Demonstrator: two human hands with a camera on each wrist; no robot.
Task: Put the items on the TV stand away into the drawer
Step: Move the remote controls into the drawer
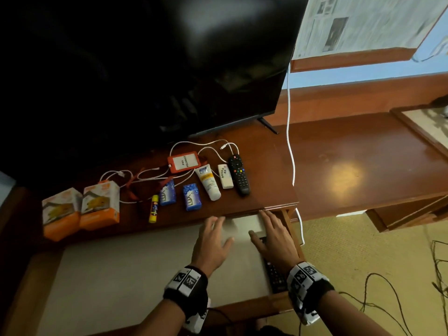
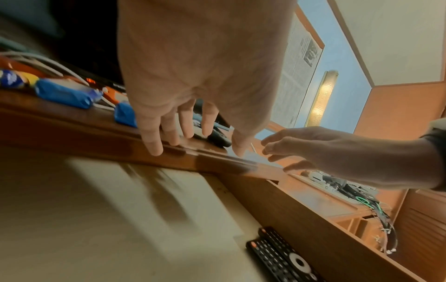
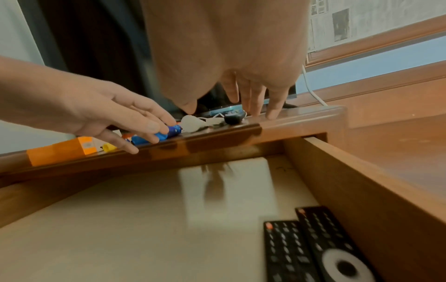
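Remotes, two, lie in drawer; soaps, two, above.

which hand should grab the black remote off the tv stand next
Right, probably. The right hand hovers open at the stand's edge just below the black remote; the left hand is nearer the soaps.

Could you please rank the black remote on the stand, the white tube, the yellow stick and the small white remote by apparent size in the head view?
1. black remote
2. white tube
3. small white remote and yellow stick: too alike to rank.
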